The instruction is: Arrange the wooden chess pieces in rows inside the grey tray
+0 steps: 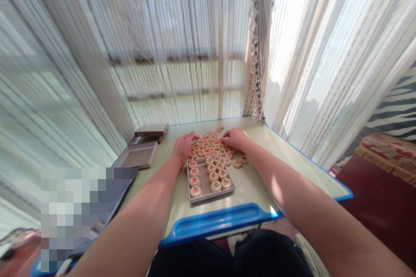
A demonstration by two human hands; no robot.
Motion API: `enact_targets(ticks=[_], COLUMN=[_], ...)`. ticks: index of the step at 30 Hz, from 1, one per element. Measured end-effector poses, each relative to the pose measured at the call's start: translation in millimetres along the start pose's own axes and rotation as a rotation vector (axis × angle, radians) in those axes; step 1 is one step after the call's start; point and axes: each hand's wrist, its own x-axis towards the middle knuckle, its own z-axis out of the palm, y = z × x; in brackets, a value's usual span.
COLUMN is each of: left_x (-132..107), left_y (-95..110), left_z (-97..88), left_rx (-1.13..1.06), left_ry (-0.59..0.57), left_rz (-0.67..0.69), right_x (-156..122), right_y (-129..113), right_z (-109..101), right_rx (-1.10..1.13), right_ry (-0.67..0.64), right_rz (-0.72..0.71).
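Note:
Several round wooden chess pieces (211, 145) with red and black characters lie scattered on a pale table with a blue rim (217, 220). A shallow grey tray (208, 197) in front of them holds several more pieces in rows. My left hand (183, 146) rests flat at the left edge of the loose pile, fingers stretched out. My right hand (234, 137) lies on the right side of the pile with its fingers curled down onto the pieces; what they grip is hidden.
A grey box lid (138, 156) and a brown box (149, 132) sit at the table's back left. Sheer curtains (182, 43) hang close behind the table. A red cushioned seat (386, 151) stands to the right. A blurred patch covers the lower left.

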Motion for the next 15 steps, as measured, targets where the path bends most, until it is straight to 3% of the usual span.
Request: enact_targets(ticks=[5, 15], left_x=[-1.3, 1.4], left_y=[-0.1, -3.6], left_z=[0.2, -3.2], left_rx=[0.039, 0.067], left_ry=[-0.002, -0.006], left_rz=[0.011, -0.063], right_x=[-4.3, -2.9], right_y=[-4.1, 0.6], right_z=[-2.5, -5.8], right_rx=[0.092, 0.268], right_ry=[0.03, -0.036], right_rz=[0.01, 0.066])
